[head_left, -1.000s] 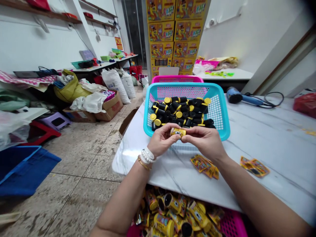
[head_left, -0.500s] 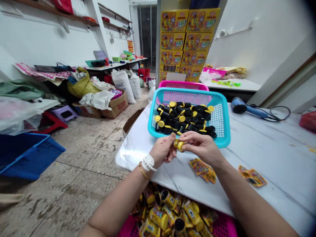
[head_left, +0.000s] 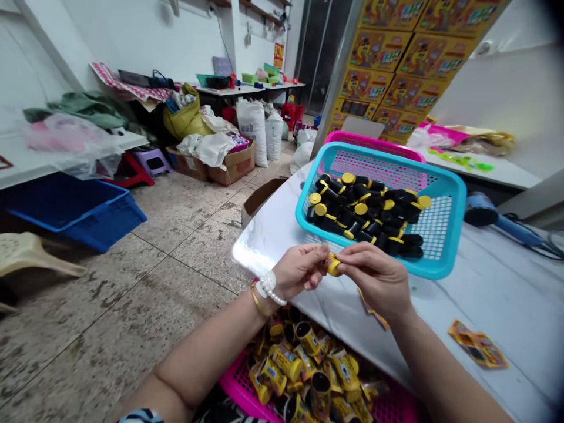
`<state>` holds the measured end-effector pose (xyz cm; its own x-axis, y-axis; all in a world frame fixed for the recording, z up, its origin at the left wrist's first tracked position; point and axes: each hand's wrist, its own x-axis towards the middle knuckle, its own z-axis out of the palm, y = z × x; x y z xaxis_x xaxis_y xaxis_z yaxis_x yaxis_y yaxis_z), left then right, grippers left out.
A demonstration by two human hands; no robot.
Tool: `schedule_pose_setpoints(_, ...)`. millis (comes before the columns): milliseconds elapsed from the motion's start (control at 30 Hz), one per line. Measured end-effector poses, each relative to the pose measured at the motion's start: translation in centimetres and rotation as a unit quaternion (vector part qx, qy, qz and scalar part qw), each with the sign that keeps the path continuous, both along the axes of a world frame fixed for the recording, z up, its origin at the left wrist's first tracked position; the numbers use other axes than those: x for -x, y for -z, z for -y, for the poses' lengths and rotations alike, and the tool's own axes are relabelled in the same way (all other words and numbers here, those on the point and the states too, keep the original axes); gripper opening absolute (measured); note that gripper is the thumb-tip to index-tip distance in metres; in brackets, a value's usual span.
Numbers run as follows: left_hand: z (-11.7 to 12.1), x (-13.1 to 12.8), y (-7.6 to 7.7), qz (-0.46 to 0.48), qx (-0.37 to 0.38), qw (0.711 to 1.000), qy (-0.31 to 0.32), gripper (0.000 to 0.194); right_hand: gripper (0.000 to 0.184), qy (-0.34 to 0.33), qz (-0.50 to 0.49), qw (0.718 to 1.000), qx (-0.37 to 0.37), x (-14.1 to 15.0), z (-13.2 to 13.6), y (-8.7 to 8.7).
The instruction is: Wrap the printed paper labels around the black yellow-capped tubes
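Note:
Between my hands, just in front of the teal basket, is a small yellow-capped canister (head_left: 333, 266) with a printed label. My left hand (head_left: 304, 271) pinches its left end with thumb and fingers. On its right end close the fingertips of my right hand (head_left: 375, 275), which hide part of it. Black canisters with yellow lids (head_left: 361, 208) fill the teal basket (head_left: 453, 235). Below the table edge, a pink basket (head_left: 238, 382) holds many yellow-labelled canisters (head_left: 286, 361). A stack of printed labels (head_left: 372, 308) lies partly behind my right hand.
More printed labels (head_left: 478, 345) lie to the right on the white marbled table (head_left: 440, 305). A blue heat-gun-like tool (head_left: 502, 220) with a cord rests beyond. Yellow printed boxes (head_left: 396, 64) are stacked behind the baskets. At left stand a blue crate (head_left: 97, 211) and a cream stool (head_left: 30, 252).
The view has swung left, so the table and baskets appear farther right. Both hands keep hold of the small canister, and my right hand now covers more of the near label stack.

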<state>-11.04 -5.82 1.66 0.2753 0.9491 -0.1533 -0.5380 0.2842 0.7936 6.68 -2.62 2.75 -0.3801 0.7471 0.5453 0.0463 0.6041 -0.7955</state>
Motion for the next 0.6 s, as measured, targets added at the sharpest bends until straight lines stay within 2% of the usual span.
schedule_pose_setpoints(133,0.9,0.1,0.0,-0.029,0.015,0.999,-0.013,0.054,0.021,-0.010,0.048,0.998,-0.050,0.2,0.6,-0.3)
schedule_pose_setpoints(300,3.5,0.3,0.5,-0.073,0.044,0.996,0.001,0.054,0.027,-0.119,0.095,0.982,-0.111,0.6,1.9,-0.8)
schedule_pose_setpoints(400,4.9,1.0,1.2,-0.097,0.055,0.994,0.014,0.053,0.025,-0.181,0.101,0.972,-0.113,1.2,2.8,-1.3)
schedule_pose_setpoints(467,5.3,1.9,1.3,-0.151,0.042,0.987,0.044,0.055,0.023,-0.209,0.112,0.966,-0.107,1.7,3.3,-1.9)
schedule_pose_setpoints(533,5.2,3.1,0.9,-0.254,-0.008,0.967,0.018,0.056,0.023,-0.228,0.136,0.959,-0.098,1.9,4.1,-2.5)
schedule_pose_setpoints(600,4.7,4.5,0.1,-0.375,-0.090,0.919,-0.079,0.050,0.020,-0.244,0.171,0.951,-0.087,1.6,5.2,-2.4)
